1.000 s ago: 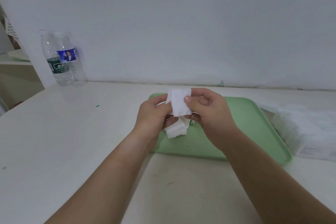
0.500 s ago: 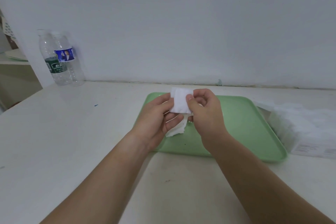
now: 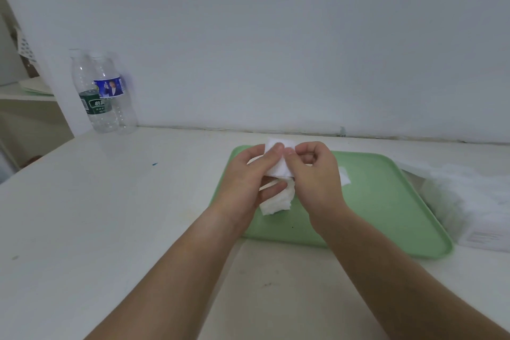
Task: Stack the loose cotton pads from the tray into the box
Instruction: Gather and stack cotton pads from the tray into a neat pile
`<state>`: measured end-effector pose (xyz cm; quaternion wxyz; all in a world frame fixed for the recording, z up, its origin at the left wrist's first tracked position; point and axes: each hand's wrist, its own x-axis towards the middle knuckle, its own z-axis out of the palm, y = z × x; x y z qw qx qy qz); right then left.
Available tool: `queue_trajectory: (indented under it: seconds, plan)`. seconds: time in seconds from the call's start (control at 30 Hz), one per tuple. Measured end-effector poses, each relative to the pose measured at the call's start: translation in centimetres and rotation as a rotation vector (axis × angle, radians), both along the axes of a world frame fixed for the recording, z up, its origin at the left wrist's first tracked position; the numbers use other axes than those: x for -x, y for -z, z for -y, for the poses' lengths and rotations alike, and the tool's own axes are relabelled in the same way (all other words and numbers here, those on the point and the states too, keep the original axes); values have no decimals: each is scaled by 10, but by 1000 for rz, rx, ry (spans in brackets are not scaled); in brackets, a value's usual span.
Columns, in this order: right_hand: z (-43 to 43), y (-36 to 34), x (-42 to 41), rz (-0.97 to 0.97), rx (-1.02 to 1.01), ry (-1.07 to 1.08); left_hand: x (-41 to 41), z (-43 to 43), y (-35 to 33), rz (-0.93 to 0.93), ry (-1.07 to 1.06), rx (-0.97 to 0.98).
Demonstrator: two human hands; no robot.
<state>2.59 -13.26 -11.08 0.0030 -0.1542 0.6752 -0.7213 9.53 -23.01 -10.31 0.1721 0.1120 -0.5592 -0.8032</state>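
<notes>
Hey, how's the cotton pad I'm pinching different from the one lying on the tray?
The pinched pad is held up, gripped by the left hand and right hand; the tray pad lies flat on the green tray. The pinched pad shows mostly; the tray pad is partly hidden behind the right hand. Both are white.

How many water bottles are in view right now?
2. Both stand at the far left of the table: the green-labelled bottle in front, the blue-labelled bottle just right of it. None seems hidden.
</notes>
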Motion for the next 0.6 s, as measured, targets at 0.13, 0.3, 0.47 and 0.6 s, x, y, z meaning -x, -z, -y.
queue_trajectory:
  seconds: [0.13, 0.3, 0.47, 0.6]
  plan:
    - [6, -9, 4, 13, -81, -30, -1, 16, 1, 14, -159, -16]
    - [-11, -12, 14, -358, -599, -232, 0, 41, 4, 39, -312, -122]
    - [-30, -6, 20, -678, -1031, -372, 3, 46, 9, 55, -327, -151]
    - [-28, -3, 17, -737, -1100, -319, 3, 43, 9, 59, -324, -144]
